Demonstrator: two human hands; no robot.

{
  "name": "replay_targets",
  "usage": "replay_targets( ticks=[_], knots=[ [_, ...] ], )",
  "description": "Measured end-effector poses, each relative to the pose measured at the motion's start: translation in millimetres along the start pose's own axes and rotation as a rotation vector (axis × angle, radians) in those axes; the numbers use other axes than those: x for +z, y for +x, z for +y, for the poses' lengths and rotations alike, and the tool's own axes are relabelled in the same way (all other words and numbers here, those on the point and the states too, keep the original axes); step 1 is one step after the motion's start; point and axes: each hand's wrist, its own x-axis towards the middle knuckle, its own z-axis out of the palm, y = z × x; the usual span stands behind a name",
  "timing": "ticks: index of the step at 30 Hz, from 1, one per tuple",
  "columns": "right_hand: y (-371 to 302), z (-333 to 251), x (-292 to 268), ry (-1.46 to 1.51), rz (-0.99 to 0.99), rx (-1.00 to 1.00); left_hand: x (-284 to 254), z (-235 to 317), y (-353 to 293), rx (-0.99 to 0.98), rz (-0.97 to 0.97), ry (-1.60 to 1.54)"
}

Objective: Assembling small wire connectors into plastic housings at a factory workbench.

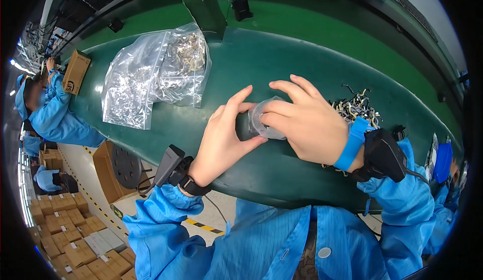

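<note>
A small translucent plastic cup (274,133) is at the middle of the green table, its mouth turned up toward me. My left hand (221,134) grips its left side between thumb and fingers. My right hand (307,121) reaches over the cup from the right, with some fingertips bent into its mouth and others stretched out above the rim. What those fingertips pinch, if anything, is hidden. Beside my right wrist lies a pile of short black, white and yellowish wire pieces (356,110), partly covered by my hand and wristband.
Clear zip bags (133,86) of small metallic parts lie at the back left, by a green post (204,8). A cardboard box (76,72) stands at the left end near a co-worker in blue (60,111). A blue bin (443,162) is at the far right.
</note>
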Motion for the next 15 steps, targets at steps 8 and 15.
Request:
replay_targets(
  ticks=[8,15],
  knots=[
    [7.4,-10.2,5.0,-0.092,-0.319,0.177,4.2,5.3,1.0,-0.091,-0.011,-0.111],
    [20.2,-12.5,-20.0,0.01,-0.432,0.232,1.8,5.4,-0.7,-0.185,-0.019,-0.114]
  ],
)
